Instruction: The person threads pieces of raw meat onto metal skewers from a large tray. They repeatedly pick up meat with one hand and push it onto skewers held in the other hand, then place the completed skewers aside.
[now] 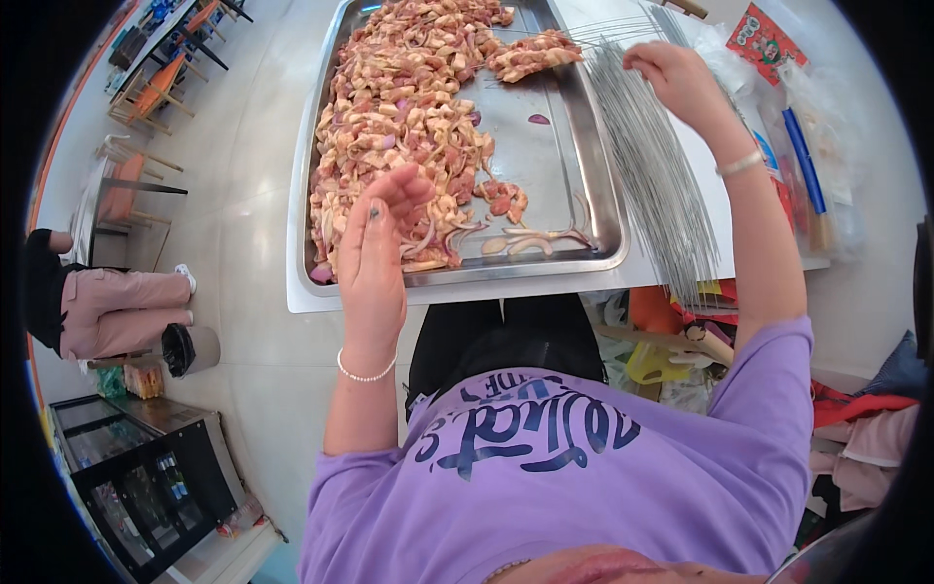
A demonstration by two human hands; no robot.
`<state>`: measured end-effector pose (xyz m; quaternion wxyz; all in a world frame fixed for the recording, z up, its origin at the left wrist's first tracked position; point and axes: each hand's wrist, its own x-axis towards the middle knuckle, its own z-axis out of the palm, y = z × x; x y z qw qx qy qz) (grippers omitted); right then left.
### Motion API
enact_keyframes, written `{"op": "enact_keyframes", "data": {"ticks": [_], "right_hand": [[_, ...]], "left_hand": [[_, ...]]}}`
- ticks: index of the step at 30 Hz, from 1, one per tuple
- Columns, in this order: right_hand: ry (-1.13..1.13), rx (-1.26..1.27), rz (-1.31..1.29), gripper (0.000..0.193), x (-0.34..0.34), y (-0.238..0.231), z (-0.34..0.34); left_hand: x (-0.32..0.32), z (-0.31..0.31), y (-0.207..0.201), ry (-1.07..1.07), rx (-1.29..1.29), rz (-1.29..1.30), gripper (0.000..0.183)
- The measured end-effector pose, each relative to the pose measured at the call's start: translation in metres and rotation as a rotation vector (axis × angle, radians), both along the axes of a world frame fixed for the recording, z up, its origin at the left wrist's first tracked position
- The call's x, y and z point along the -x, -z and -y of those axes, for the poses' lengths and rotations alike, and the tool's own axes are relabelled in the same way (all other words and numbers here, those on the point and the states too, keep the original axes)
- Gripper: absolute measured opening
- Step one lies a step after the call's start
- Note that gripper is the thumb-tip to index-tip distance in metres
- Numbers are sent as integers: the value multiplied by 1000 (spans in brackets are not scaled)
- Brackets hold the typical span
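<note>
"How does the left grip (375, 253) stand?"

"Open. The fingers are straight and close together, pointing upward at the front left part of the metal tray (550, 165). Whether it touches the meat (389, 107) behind it, I can't tell."

"And the right grip (676, 88)?"

"Its fingers are bent, thumb and fingertips near each other, over the upper part of the skewers (657, 175). A thin rod pinched there would be hard to see, so I can't say whether it is closed on one."

"Where does everything lie?"

"The meat is heaped mostly along the tray's left side, mixed with onion. One skewered portion (535, 56) sits by the right rim, farther back, and loose onion slices (535, 240) lie in the front right corner. The skewers are bundled on the tabletop (722, 190), just right of the tray."

"Any writing?"

"Big dark lettering crosses the purple shirt (632, 487), bent by the folds. A red packet (764, 44) carries a cartoon figure and pale printing, too small to read."

"What's hard to make out?"

"The tray's far end is cut off by the upper edge. The left grip hides some meat, and the skewers overlap too closely to count. A person in pink trousers (126, 302), at left, is partly lost in the dark rim."
</note>
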<state>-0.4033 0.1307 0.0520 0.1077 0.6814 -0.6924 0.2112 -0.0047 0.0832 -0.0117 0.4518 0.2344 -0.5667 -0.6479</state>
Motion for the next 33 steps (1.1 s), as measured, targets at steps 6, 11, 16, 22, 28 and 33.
{"op": "enact_keyframes", "data": {"ticks": [6,11,16,22,28,33], "right_hand": [[8,143,-214,18,59,1,56],[220,99,240,27,-27,-10,26],[32,-240,1056,36,-98,-12,-74],[134,-327,1538,40,-160,21,-156],[248,-195,1708,37,-213,59,-180],[180,-172,1815,33,-228,72,-185]], "left_hand": [[-7,4,4,9,147,104,36],[-23,15,-2,-119,287,226,36],[-35,37,-5,-204,426,282,32],[-39,41,-18,-242,887,717,13],[-3,33,-2,-184,1186,845,8],[57,32,8,-176,1425,1114,11]]}}
